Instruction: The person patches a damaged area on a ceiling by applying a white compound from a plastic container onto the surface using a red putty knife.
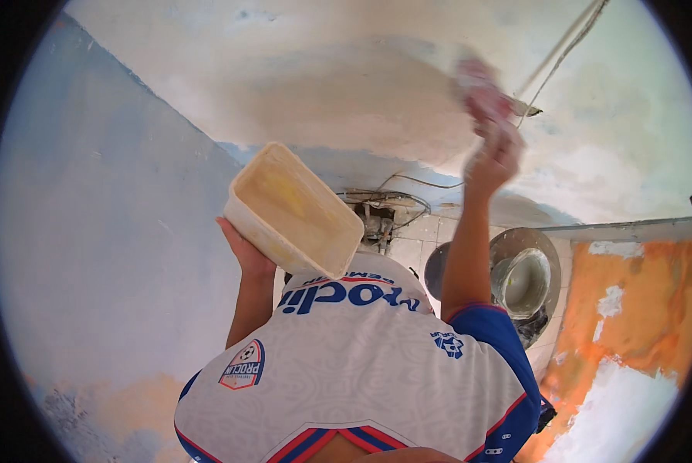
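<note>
My left hand (249, 253) holds up a cream rectangular plastic tub (242, 212) from its left side and underneath, most of the fingers hidden behind it. Inside the tub is a pale coating with a yellowish patch. High on the right, my right hand (498, 157) is closed round a red-and-whitish brush-like tool (485, 92), smeared by motion, so its exact kind is unclear. The tool is in front of the pale, patchily coated wall (361, 85); whether it touches the wall cannot be made out.
A bluish wall (114, 216) stands at the left. Cables (566, 50) hang at the upper right, and more wires (415, 197) surround a wall opening low down. A bucket (525, 285) of pale liquid stands on the tiled floor, near an orange, patchy wall (631, 301).
</note>
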`<action>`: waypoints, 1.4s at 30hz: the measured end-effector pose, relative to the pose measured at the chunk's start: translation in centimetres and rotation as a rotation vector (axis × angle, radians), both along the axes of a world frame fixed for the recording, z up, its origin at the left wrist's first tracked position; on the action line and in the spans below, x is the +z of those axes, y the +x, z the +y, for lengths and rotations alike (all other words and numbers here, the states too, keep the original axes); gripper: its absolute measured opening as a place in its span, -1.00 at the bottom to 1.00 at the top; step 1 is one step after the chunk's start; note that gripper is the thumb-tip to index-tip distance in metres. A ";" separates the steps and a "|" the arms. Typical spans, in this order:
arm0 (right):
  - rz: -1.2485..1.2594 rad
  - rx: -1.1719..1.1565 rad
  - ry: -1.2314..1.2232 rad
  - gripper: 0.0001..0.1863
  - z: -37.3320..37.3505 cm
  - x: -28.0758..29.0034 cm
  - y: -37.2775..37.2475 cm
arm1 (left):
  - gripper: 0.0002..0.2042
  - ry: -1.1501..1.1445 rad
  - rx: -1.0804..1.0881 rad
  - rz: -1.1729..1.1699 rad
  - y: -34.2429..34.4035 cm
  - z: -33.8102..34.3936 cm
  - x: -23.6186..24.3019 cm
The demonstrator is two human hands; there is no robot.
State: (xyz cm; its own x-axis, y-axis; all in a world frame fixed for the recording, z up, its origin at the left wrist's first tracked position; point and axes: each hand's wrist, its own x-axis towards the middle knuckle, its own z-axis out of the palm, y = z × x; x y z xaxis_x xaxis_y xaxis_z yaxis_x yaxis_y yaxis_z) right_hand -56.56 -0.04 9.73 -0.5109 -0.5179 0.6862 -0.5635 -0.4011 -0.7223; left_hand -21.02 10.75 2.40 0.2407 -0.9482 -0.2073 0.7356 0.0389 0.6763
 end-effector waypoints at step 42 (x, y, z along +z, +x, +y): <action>-0.352 0.180 -0.168 -0.69 -0.1 1.1 -1.2 | -0.22 -0.025 -0.046 0.052 2.2 0.1 -2.0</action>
State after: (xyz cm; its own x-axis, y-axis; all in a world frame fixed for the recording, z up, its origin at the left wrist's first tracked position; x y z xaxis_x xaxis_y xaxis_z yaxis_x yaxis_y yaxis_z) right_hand -57.80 -0.13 10.81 -0.6407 -0.5163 0.5682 -0.2040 -0.5990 -0.7743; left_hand -18.82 10.88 0.42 0.1860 -0.9631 -0.1946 0.7711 0.0203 0.6364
